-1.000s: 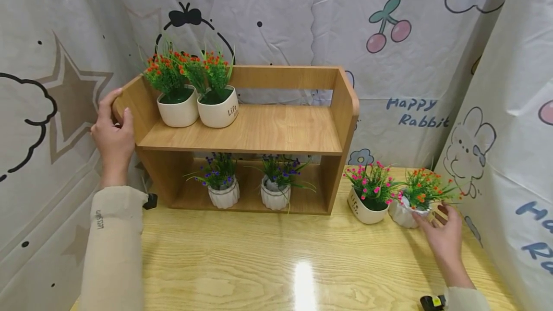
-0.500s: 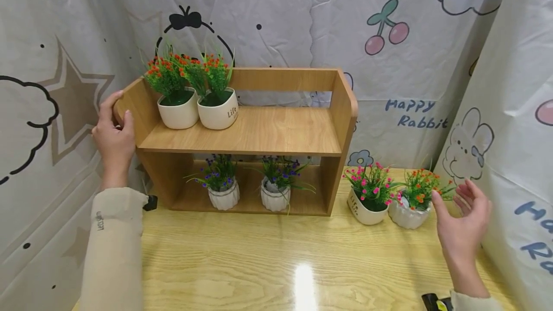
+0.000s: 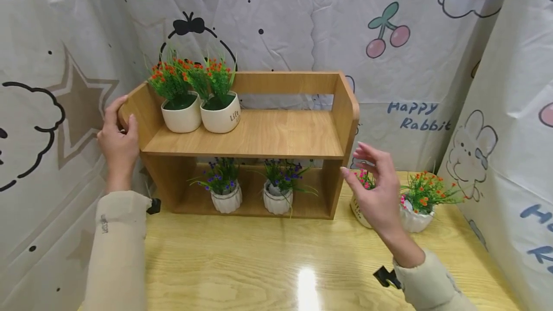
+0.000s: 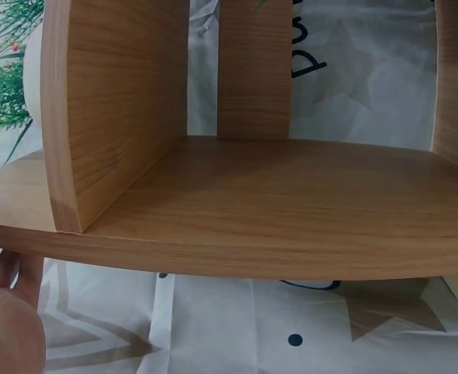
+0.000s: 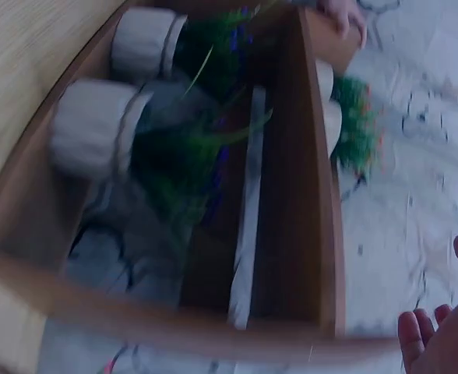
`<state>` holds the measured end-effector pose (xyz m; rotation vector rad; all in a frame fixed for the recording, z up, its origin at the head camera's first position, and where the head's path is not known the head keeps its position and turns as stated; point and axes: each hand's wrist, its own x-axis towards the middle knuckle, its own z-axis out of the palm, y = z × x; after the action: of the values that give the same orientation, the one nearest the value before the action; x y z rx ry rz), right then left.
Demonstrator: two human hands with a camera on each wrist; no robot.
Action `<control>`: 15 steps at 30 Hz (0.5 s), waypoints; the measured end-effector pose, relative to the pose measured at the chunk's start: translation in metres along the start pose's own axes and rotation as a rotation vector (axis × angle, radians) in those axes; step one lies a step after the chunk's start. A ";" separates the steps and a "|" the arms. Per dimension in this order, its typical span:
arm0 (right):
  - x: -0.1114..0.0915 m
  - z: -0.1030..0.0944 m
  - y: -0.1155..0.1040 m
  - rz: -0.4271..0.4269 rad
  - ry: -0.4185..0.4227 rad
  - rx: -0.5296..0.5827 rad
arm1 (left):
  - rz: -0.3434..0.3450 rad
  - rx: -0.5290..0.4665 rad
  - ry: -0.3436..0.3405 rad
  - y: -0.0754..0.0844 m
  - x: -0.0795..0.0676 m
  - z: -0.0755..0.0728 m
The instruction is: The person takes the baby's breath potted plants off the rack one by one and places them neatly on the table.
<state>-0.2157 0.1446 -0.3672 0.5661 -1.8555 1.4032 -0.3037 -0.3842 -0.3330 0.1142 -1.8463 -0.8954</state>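
A two-tier wooden shelf [image 3: 285, 133] stands on the table. My left hand [image 3: 117, 145] grips the upper left side panel, thumb on one face and fingers on the other; the left wrist view shows that panel [image 4: 291, 210] close up. My right hand [image 3: 378, 196] hovers with fingers spread just beyond the shelf's right side, holding nothing. It partly covers a cream pot of pink flowers [image 3: 360, 212]. Beside that sits a white fluted pot of orange flowers [image 3: 418, 221]. On the top tier, two cream pots with red-orange flowers [image 3: 182, 116] stand side by side at the left.
Two white fluted pots with purple flowers [image 3: 226, 199] stand apart on the lower tier. Printed cloth [image 3: 276, 28] hangs behind the shelf and along both sides. The pale wooden tabletop [image 3: 242, 263] stretches out in front.
My right hand has left the white fluted pot of orange flowers and moved left and up towards the shelf's right panel. My left hand keeps its hold on the shelf.
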 end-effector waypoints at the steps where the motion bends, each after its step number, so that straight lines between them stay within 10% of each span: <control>1: 0.003 0.010 -0.004 0.000 -0.039 0.007 | 0.001 -0.001 -0.001 -0.001 -0.001 0.000; 15: 0.078 0.153 -0.016 0.278 -0.450 0.142 | -0.008 0.010 0.027 -0.002 -0.001 0.004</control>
<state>-0.2983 0.0008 -0.3185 0.7681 -2.2682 1.7054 -0.3077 -0.3828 -0.3353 0.1385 -1.8268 -0.8863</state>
